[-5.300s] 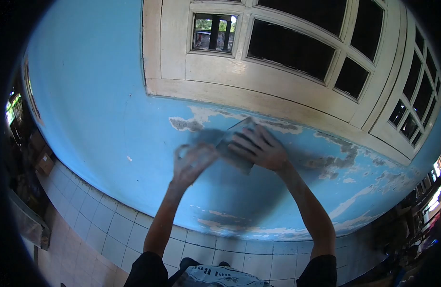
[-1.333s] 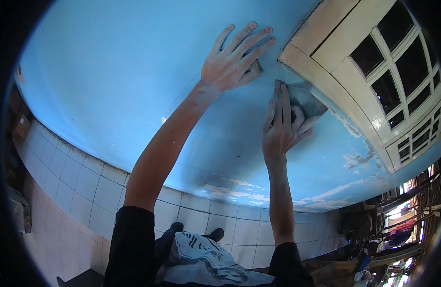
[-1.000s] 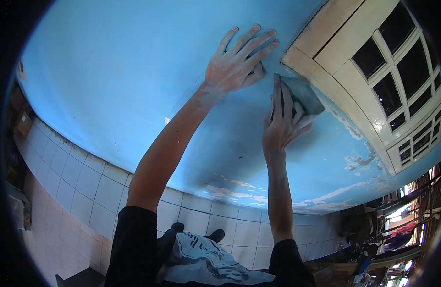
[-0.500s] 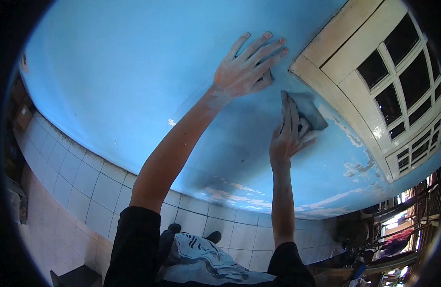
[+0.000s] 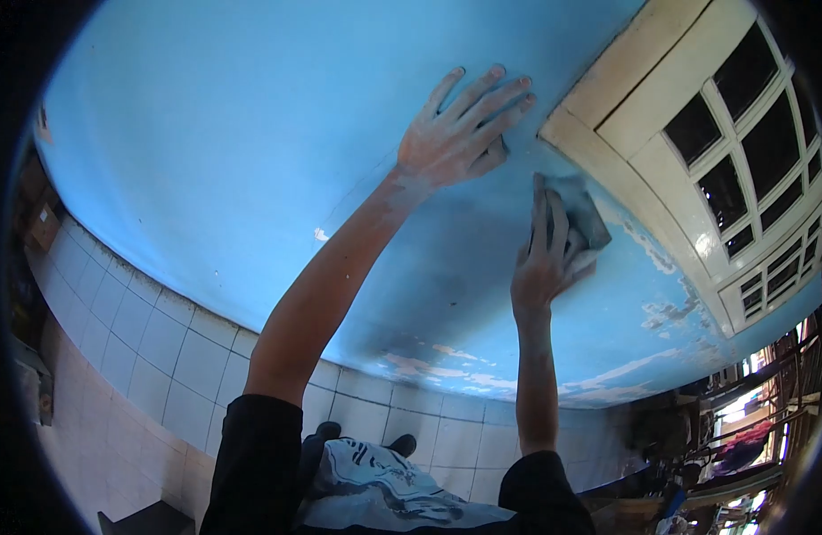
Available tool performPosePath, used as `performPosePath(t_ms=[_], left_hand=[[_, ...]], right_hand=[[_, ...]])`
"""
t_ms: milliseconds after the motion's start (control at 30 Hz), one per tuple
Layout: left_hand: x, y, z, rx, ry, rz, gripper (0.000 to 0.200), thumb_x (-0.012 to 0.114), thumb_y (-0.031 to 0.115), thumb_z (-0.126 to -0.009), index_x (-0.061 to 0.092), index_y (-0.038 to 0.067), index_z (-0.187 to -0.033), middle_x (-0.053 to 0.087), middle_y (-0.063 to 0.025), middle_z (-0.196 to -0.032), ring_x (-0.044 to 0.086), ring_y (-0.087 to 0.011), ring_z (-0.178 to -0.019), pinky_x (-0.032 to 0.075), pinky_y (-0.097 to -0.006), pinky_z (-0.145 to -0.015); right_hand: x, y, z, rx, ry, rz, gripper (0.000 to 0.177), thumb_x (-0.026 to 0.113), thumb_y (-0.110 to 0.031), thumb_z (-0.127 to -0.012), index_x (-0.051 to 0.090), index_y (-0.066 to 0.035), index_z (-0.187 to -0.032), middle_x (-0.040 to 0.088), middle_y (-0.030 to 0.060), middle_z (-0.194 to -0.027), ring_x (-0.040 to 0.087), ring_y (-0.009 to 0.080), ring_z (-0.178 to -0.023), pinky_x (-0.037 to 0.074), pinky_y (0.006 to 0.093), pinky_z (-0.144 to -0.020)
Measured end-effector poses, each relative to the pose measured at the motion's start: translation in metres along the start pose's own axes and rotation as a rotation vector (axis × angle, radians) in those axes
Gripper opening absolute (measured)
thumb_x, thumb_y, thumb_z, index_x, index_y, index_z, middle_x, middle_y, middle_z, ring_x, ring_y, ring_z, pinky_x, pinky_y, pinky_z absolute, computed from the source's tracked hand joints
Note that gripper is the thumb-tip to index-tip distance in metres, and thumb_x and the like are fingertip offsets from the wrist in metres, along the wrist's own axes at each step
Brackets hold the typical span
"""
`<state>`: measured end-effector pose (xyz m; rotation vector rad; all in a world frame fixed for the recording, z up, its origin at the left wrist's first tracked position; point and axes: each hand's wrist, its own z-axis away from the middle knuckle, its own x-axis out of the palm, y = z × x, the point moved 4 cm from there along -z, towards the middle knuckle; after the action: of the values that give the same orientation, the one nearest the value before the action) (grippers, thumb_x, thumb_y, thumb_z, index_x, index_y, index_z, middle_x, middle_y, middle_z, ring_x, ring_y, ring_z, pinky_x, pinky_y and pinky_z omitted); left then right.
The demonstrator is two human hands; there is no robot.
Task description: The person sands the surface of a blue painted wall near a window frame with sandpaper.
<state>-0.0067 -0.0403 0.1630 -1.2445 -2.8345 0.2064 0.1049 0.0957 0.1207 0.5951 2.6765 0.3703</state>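
My left hand (image 5: 457, 135) lies spread on the blue wall (image 5: 215, 152), fingers pointing up and pale with dust. Below and to its right, my right hand (image 5: 545, 254) presses a dark grey sheet of sandpaper (image 5: 593, 216) against the wall. Its fingers lie over the sheet's left part, hiding some of it, and the right corner sticks out. Around the hand the wall has a dull, darker patch, and flaked paint (image 5: 669, 316) shows to the right.
A cream frame with glass panes (image 5: 634, 134) borders the wall at upper right. White tiles (image 5: 197, 366) run along the wall's bottom. My shoes stand near them. A dark object (image 5: 152, 519) sits at lower left, and cluttered shelving (image 5: 741, 437) fills the lower right.
My right hand and the sandpaper have shifted slightly right and down along the wall, with the wrist turned a little. My left hand stays nearly in place.
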Motion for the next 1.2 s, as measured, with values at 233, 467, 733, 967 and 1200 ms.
performPosePath(t_ms=[233, 467, 733, 967, 1200], left_hand=[[0.001, -0.002, -0.001, 0.002, 0.03, 0.046, 0.058, 0.058, 0.016, -0.075, 0.052, 0.021, -0.132, 0.048, 0.0023, -0.14, 0.045, -0.0204, -0.128, 0.037, -0.0492, -0.104], [0.002, 0.0, -0.001, 0.005, 0.036, 0.033, 0.057, 0.058, 0.015, -0.075, 0.053, 0.02, -0.132, 0.049, 0.0017, -0.139, 0.045, -0.0205, -0.128, 0.037, -0.05, -0.104], [-0.001, -0.001, -0.003, 0.004, -0.006, -0.048, 0.057, 0.061, 0.02, -0.073, 0.054, 0.022, -0.129, 0.048, 0.0051, -0.138, 0.045, -0.0175, -0.128, 0.037, -0.0458, -0.105], [0.0, 0.001, -0.002, -0.012, 0.014, 0.013, 0.057, 0.056, 0.013, -0.073, 0.055, 0.02, -0.129, 0.049, 0.0009, -0.139, 0.045, -0.0208, -0.128, 0.035, -0.0497, -0.105], [0.0, -0.002, -0.002, -0.012, -0.001, 0.035, 0.058, 0.057, 0.014, -0.072, 0.054, 0.019, -0.131, 0.048, 0.001, -0.138, 0.044, -0.0221, -0.129, 0.034, -0.0512, -0.105]], right_hand=[[-0.003, 0.002, 0.003, -0.015, 0.024, 0.011, 0.047, 0.059, -0.018, -0.085, 0.058, -0.028, -0.131, 0.054, -0.0094, -0.122, 0.047, 0.0153, -0.111, 0.029, 0.0433, -0.088], [0.002, 0.001, -0.008, -0.067, 0.108, 0.065, 0.034, 0.059, -0.022, -0.087, 0.064, -0.024, -0.121, 0.057, -0.0102, -0.116, 0.05, 0.0118, -0.113, 0.029, 0.0375, -0.081], [0.005, 0.006, -0.013, -0.059, 0.155, 0.015, 0.039, 0.06, -0.018, -0.084, 0.063, -0.025, -0.122, 0.056, -0.0082, -0.119, 0.047, 0.0199, -0.114, 0.029, 0.0422, -0.083], [-0.004, -0.002, -0.022, -0.089, 0.189, 0.039, 0.038, 0.061, -0.014, -0.081, 0.066, -0.017, -0.118, 0.057, -0.0042, -0.114, 0.054, 0.0173, -0.113, 0.035, 0.0389, -0.078], [0.001, 0.007, -0.013, -0.138, 0.135, -0.037, 0.046, 0.062, -0.01, -0.079, 0.062, -0.016, -0.125, 0.056, -0.0028, -0.112, 0.049, 0.0191, -0.124, 0.04, 0.0345, -0.071]])
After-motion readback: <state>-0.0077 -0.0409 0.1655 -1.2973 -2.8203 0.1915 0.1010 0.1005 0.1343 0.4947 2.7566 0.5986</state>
